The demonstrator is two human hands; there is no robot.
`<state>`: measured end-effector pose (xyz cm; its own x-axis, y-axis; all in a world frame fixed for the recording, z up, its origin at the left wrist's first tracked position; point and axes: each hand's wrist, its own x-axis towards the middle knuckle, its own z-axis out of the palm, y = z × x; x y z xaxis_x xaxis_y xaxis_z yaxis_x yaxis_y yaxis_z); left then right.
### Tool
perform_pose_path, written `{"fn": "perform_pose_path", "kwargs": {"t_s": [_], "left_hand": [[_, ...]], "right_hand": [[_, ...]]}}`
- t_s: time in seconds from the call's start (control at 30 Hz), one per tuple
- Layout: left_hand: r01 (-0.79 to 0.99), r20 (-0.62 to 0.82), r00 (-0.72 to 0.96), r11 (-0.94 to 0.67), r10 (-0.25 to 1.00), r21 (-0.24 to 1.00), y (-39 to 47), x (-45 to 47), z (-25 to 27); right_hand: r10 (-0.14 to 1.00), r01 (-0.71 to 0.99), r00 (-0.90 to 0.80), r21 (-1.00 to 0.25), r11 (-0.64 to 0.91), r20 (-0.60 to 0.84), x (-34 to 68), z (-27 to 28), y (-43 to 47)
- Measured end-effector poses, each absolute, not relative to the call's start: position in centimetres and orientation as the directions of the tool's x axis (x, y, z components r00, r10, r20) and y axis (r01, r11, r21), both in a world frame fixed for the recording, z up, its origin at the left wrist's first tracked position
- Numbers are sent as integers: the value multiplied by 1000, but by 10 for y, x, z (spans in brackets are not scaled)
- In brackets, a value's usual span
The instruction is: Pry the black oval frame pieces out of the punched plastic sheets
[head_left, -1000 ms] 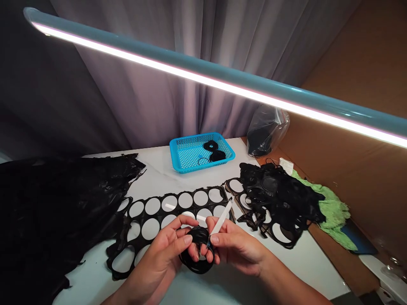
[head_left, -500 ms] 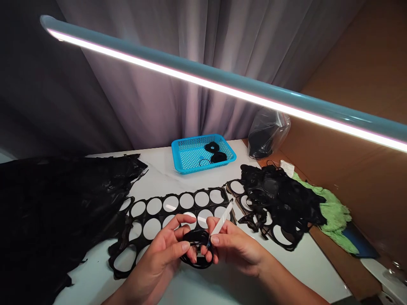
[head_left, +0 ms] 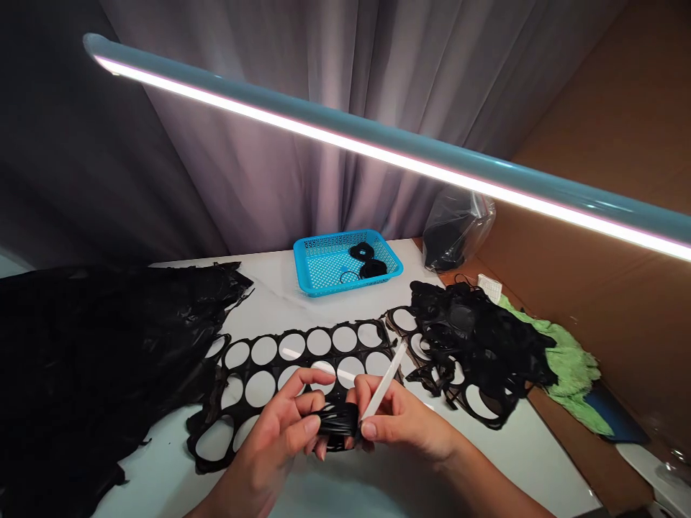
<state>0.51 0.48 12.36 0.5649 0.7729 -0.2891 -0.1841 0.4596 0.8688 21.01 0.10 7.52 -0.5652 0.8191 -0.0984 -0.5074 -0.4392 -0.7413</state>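
Observation:
Low in the head view, my left hand (head_left: pixel 283 428) is closed on a bundle of thin black rubber rings (head_left: pixel 339 421), thumb and fingers pinching its left side. My right hand (head_left: pixel 402 421) pinches a slim white stick-like tool (head_left: pixel 384 383) that slants up to the right. The right fingers also press on the bundle's right side. The lower end of the tool lies at the bundle, its tip hidden by my fingers. Beneath and behind my hands spreads a black rubber sheet (head_left: pixel 250 368) with rows of round holes cut through it.
A blue basket (head_left: pixel 307 289) at the back holds several black rings. Black scrap sheets (head_left: pixel 480 331) pile up at right beside a green cloth (head_left: pixel 575 367). A large black sheet (head_left: pixel 108 345) covers the left. A lamp tube (head_left: pixel 378 137) crosses overhead; a clear bag (head_left: pixel 458 230) stands behind.
The ring bundle has turned in my fingers, from showing its open loop to a flatter side view. The white tool has shifted slightly right. Both hands keep their hold.

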Motion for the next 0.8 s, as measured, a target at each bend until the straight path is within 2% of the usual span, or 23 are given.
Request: {"fn": "perform_pose_path", "kwargs": {"t_s": [0.13,0.43,0.5,0.63,0.7,0.8], "left_hand": [[-185,-360,526,517,770,836,4,12,128],[-266,-378,534,575,756,774,1,11,128],[-295,-381,512,574,770,764,2,10,128],[-349,-383,512,594,769,725,3,8,126],[-352,-392,523,610,757,710,4,8,126],[-337,-421,510,624,750,705,5,10,127]], "right_hand": [[824,-479,-560,-775,-412,-91,211,76,-2],[810,-539,-583,-718,-440,-58,208,78,-2],[863,-556,-503,-746,-367,-50,209,78,1],[968,-516,-235,-832,-205,-93,213,73,5],[976,-500,-185,-845,-190,-110,214,71,6],[975,-448,-201,-876,-177,-95,211,74,5]]}}
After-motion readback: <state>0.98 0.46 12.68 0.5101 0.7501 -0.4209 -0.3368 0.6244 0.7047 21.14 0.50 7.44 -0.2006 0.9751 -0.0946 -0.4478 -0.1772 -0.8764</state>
